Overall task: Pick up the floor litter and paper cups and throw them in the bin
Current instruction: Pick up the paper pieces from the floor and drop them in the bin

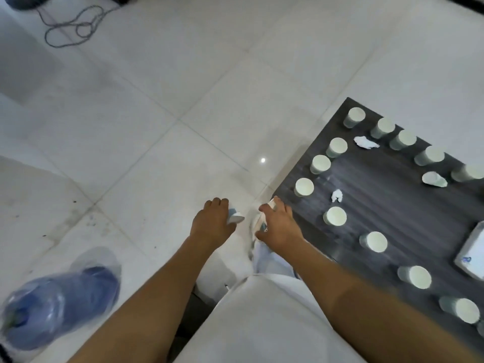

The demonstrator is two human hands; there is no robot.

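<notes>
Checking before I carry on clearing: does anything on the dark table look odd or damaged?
Yes. Among the upside-down cups, one cup lies crushed near the right edge, and two crumpled tissues are scattered on the table.

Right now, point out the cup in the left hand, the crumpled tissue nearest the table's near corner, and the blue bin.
paper cup (pixel 235 218), head view, on its white base beside the fingers.
crumpled tissue (pixel 337 195), head view, on its middle.
blue bin (pixel 65 302), head view, on its plastic liner.
</notes>
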